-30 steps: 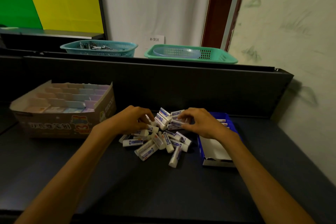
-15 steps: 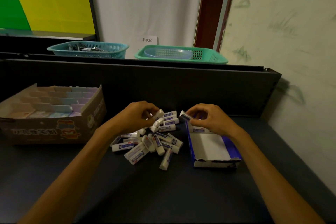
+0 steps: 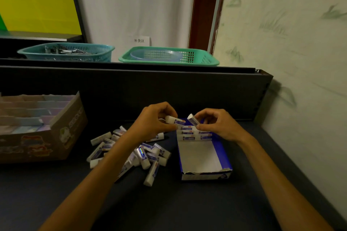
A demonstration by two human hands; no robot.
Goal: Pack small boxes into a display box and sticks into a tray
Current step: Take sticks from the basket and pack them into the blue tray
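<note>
Head view: the left hand (image 3: 154, 120) pinches one stick (image 3: 173, 119) and the right hand (image 3: 216, 124) pinches another (image 3: 193, 119), both above the far end of the blue tray (image 3: 223, 153) (a few rows already laid there). Best lay each flat against the last row, labels up; loose sticks (image 3: 139, 154) wait on the surface (image 3: 169, 202)

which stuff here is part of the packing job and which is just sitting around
Part of the job:
- left hand holding a stick
- right hand holding another stick
- blue tray with a few sticks laid at its far end
- pile of loose sticks
- cardboard display box

Just lying about:
- teal basket
- green basket
- paper sign
</note>
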